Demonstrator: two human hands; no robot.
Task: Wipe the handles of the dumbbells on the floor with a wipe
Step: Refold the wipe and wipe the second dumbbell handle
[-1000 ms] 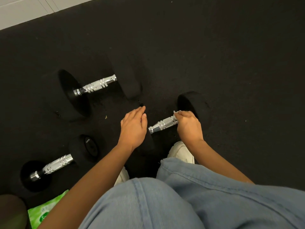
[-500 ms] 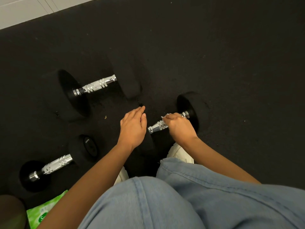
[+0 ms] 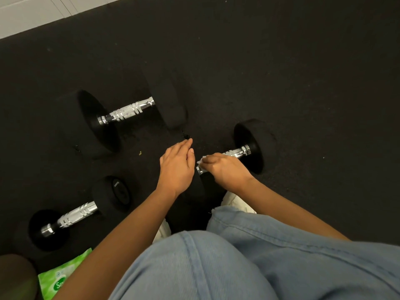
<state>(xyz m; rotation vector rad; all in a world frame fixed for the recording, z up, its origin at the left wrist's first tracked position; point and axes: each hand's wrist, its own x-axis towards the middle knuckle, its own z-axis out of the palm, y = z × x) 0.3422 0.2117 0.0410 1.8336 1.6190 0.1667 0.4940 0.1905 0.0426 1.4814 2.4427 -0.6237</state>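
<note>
Three black dumbbells with chrome handles lie on the dark mat. My right hand (image 3: 227,167) grips a white wipe (image 3: 202,160) wrapped round the handle (image 3: 237,152) of the nearest dumbbell, close to its left end. My left hand (image 3: 176,167) rests flat with straight fingers on that dumbbell's near black head, which it mostly hides. The far head (image 3: 254,144) stands to the right. A larger dumbbell (image 3: 127,110) lies behind on the left, a smaller one (image 3: 76,215) at the lower left.
A green pack of wipes (image 3: 61,278) lies at the bottom left beside a dark round object (image 3: 15,276). My knees in light blue jeans (image 3: 238,263) and white shoes (image 3: 236,200) fill the foreground. A pale floor (image 3: 28,14) borders the mat at the top left.
My right hand has slid the wipe leftward along the handle, from the right end by the far head to the left end. The left hand has stayed in place.
</note>
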